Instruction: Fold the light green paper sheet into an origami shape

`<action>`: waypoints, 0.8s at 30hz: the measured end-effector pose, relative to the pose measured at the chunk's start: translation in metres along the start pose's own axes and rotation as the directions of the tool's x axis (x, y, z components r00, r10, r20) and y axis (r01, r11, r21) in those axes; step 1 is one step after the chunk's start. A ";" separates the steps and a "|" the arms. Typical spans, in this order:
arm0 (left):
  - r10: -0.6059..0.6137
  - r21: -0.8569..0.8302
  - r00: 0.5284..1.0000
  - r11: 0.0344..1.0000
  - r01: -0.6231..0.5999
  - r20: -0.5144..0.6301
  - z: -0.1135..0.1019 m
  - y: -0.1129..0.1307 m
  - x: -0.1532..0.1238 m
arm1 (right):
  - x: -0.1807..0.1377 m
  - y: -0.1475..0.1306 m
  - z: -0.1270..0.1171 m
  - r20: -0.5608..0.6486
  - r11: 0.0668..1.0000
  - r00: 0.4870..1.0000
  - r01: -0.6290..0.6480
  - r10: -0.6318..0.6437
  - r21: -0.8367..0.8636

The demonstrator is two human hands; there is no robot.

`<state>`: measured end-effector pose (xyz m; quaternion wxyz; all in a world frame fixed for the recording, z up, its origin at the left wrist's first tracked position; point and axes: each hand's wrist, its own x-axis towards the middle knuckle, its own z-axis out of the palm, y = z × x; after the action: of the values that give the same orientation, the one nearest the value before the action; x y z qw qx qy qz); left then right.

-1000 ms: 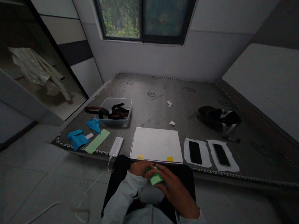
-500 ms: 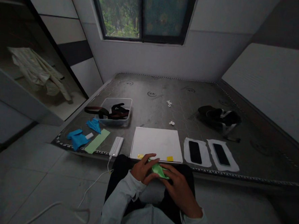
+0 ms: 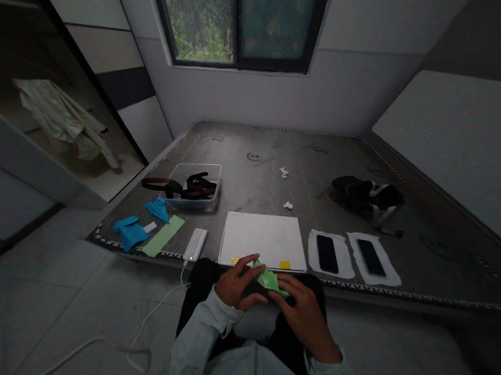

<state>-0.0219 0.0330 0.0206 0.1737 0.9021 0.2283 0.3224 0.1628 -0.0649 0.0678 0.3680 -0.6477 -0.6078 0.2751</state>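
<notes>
A small piece of folded green paper (image 3: pixel 269 278) is between my two hands, above my lap. My right hand (image 3: pixel 304 309) pinches its right end between thumb and fingers. At the paper's left end are the fingertips of my left hand (image 3: pixel 237 283), with that thumb spread away below. Just beyond my hands, a white flat box (image 3: pixel 264 239) lies on the bed's front edge. Two small yellow pieces sit along its near edge, the right yellow piece (image 3: pixel 285 265) showing fully and the left one partly behind my fingers.
Left of the box lie a white power bank (image 3: pixel 195 244) with a cable, a green paper strip (image 3: pixel 164 236), blue folded paper (image 3: pixel 134 236) and a clear bin (image 3: pixel 214 199) of belts. On the right are two phones (image 3: pixel 327 254) on white cloths and a dark strapped bag (image 3: pixel 368 197).
My left thumb has come away from the green paper and spread downward. The paper shows more of its folded shape, with a raised peak at its left end.
</notes>
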 end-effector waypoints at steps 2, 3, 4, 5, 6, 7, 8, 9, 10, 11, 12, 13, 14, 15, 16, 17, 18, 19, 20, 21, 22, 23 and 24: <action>0.020 0.041 0.999 0.999 -0.022 0.033 0.003 -0.004 -0.001 | 0.000 0.001 -0.001 0.000 1.000 1.000 -0.003 0.003 -0.014; 0.031 0.065 0.998 0.997 -0.034 0.046 0.004 -0.005 -0.002 | 0.000 0.001 -0.001 0.002 1.000 1.000 -0.008 0.008 -0.020; 0.036 0.090 0.998 0.995 -0.040 0.053 0.005 -0.006 -0.002 | 0.000 0.001 -0.001 0.005 1.000 1.000 -0.013 0.013 -0.023; 0.037 0.117 0.998 0.992 -0.042 0.051 0.006 -0.007 -0.002 | 0.000 0.001 -0.002 0.010 1.000 1.000 -0.016 0.017 -0.024; 0.034 0.139 0.999 0.990 -0.039 0.043 0.007 -0.007 -0.001 | 0.000 0.001 -0.002 0.016 1.000 1.000 -0.019 0.019 -0.021; 0.035 0.150 0.999 0.988 -0.039 0.032 0.007 -0.007 -0.001 | 0.000 0.001 -0.002 0.019 1.000 1.000 -0.021 0.021 -0.017; 0.036 0.149 0.999 0.988 -0.038 0.017 0.007 -0.006 0.000 | 0.000 0.000 -0.002 0.022 1.000 1.000 -0.022 0.022 -0.011; 0.039 0.139 0.999 0.990 -0.039 0.001 0.007 -0.005 0.000 | 0.000 0.000 -0.002 0.024 1.000 0.999 -0.022 0.022 -0.002; 0.044 0.122 0.999 0.992 -0.042 -0.014 0.007 -0.005 0.001 | 0.000 -0.001 -0.003 0.024 1.000 0.999 -0.022 0.022 0.009; 0.051 0.104 0.998 0.993 -0.049 -0.021 0.006 -0.005 0.001 | 0.000 -0.002 -0.003 0.021 1.000 1.000 -0.020 0.020 0.024; 0.058 0.089 0.998 0.995 -0.055 -0.024 0.005 -0.005 0.000 | 0.000 -0.003 -0.003 0.014 0.999 1.000 -0.021 0.020 0.043; 0.061 0.083 0.998 0.995 -0.059 -0.024 0.005 -0.005 0.000 | 0.000 -0.003 -0.004 0.008 0.998 1.000 -0.026 0.025 0.064; 0.065 0.084 0.998 0.994 -0.063 -0.021 0.004 -0.005 -0.001 | 0.000 -0.004 -0.004 -0.001 0.996 0.999 -0.035 0.035 0.085; 0.074 0.090 0.997 0.993 -0.072 -0.017 0.004 -0.005 -0.001 | 0.000 -0.004 -0.004 -0.011 0.994 0.999 -0.047 0.049 0.101; 0.080 0.100 0.997 0.992 -0.078 -0.022 0.003 -0.005 -0.002 | 0.000 -0.004 -0.004 -0.024 0.992 0.998 -0.061 0.064 0.113; 0.084 0.109 0.996 0.991 -0.080 -0.032 0.003 -0.004 -0.002 | 0.001 -0.004 -0.004 -0.037 0.990 0.996 -0.072 0.077 0.120; 0.081 0.119 0.996 0.990 -0.075 -0.048 0.003 -0.003 -0.002 | 0.001 -0.003 -0.004 -0.050 0.989 0.995 -0.079 0.085 0.123; 0.076 0.128 0.995 0.989 -0.067 -0.061 0.003 -0.001 -0.001 | 0.002 -0.003 -0.003 -0.066 0.989 0.994 -0.082 0.091 0.125; 0.071 0.136 0.995 0.989 -0.061 -0.069 0.003 0.000 -0.001 | 0.002 -0.002 -0.003 -0.084 0.989 0.992 -0.083 0.094 0.124; 0.065 0.144 0.995 0.988 -0.054 -0.075 0.002 0.001 0.000 | 0.003 -0.001 -0.003 -0.095 0.989 0.991 -0.084 0.096 0.121; 0.060 0.149 0.995 0.988 -0.048 -0.074 0.002 0.003 0.001 | 0.003 0.000 -0.003 -0.103 0.989 0.990 -0.087 0.099 0.116; 0.057 0.153 0.996 0.987 -0.045 -0.074 0.002 0.003 0.001 | 0.003 0.000 -0.003 -0.106 0.990 0.989 -0.089 0.101 0.108; 0.058 0.155 0.995 0.987 -0.045 -0.077 0.002 0.004 0.002 | 0.003 0.001 -0.003 -0.107 0.991 0.989 -0.091 0.102 0.099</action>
<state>-0.0181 0.0302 0.0218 0.0862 0.9046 0.2359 0.3445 0.1659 -0.0620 0.0693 0.4177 -0.6729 -0.5404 0.2840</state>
